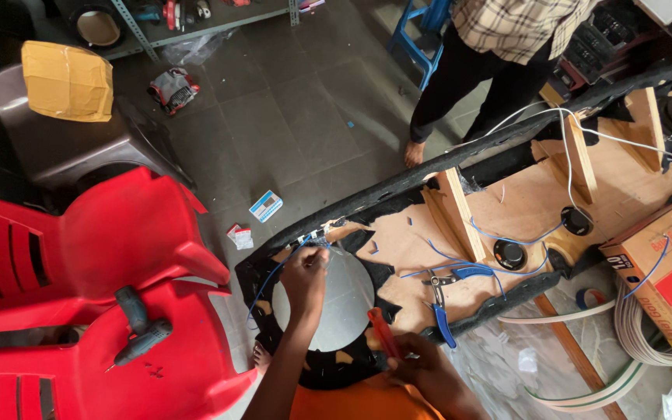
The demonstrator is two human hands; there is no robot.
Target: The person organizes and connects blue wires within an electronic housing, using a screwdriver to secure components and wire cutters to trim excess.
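A long wooden panel [523,206] edged in black felt lies across the floor, with a large round hole [344,299] at its near end. My left hand [305,272] pinches a thin blue wire [278,268] at the hole's upper rim. My right hand [421,362] rests by the hole's lower right edge and grips a red-handled tool [383,330]. More blue wire runs across the panel to two small round black speakers [509,253]. Blue-handled pliers [441,299] lie on the wood just right of the hole.
Stacked red plastic chairs [103,257] stand at left, with a cordless drill [138,327] on the near one. A cardboard box [663,272] and coiled white cable [639,334] sit at right. Another person in a checked shirt [507,31] stands beyond the panel. Small packets litter the floor.
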